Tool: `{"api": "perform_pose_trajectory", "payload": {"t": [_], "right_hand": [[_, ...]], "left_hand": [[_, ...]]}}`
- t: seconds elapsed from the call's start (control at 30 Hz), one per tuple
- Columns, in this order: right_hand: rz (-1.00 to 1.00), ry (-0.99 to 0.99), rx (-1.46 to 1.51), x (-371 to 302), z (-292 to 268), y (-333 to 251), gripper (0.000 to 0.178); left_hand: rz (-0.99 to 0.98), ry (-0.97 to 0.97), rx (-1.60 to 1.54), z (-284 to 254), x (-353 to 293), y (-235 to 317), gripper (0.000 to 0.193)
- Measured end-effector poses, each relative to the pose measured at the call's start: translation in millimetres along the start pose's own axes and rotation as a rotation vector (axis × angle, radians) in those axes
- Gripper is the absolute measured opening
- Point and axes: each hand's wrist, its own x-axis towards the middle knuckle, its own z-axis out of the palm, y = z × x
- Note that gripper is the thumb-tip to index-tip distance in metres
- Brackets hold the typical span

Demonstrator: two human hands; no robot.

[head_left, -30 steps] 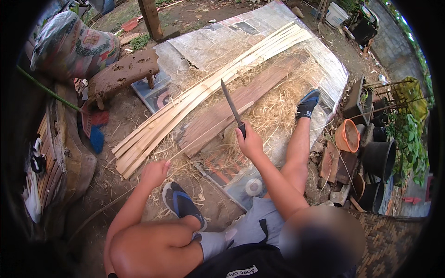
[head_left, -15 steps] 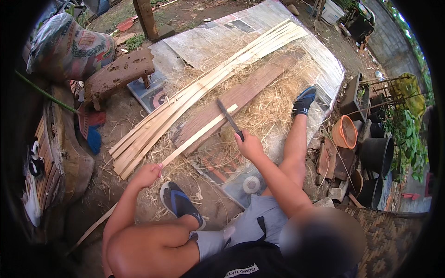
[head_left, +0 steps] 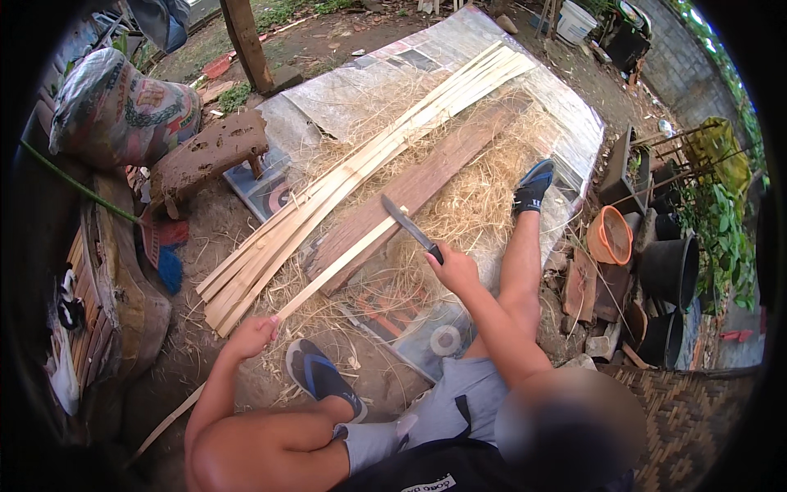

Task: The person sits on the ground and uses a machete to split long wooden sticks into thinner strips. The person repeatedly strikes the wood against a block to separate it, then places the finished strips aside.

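A long pale strip of split bamboo or wood slants across a brown plank. My left hand is closed round its near end, just beyond the plank's lower left end. In my right hand is a knife with a dark handle. Its blade lies across the strip near the far end, over the plank; whether the edge bites in cannot be made out. Beside the plank, to the left, a fanned bundle of similar strips rests on the sheet.
Thin curly shavings cover much of the printed sheet under the plank. My feet in dark sandals flank the work. At left are a stuffed sack and a brown bench-like piece; at right, an orange bucket and black pots.
My left hand has drawn back toward me with the strip, so its far end sits closer to the blade. The knife hand has shifted slightly toward me. The view has tilted a little.
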Motion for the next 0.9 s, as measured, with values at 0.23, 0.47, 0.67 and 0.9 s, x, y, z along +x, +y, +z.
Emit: {"api": "perform_pose_trajectory", "payload": {"t": [0.23, 0.47, 0.67, 0.9], "right_hand": [[0.071, 0.024, 0.034, 2.3, 0.4, 14.5, 0.047], [0.190, 0.079, 0.057, 5.3, 3.8, 32.6, 0.044], [0.277, 0.089, 0.157, 4.6, 10.6, 40.5, 0.046], [0.307, 0.057, 0.184, 6.1, 16.8, 37.9, 0.046]], "left_hand": [[0.035, -0.011, -0.008, -8.9, -6.7, -14.8, 0.052], [-0.113, -0.115, -0.016, -9.2, -13.5, -5.4, 0.050], [-0.021, -0.135, -0.171, -13.3, -14.9, 34.2, 0.043], [-0.079, -0.052, 0.011, -11.0, -28.3, 74.7, 0.040]]}}
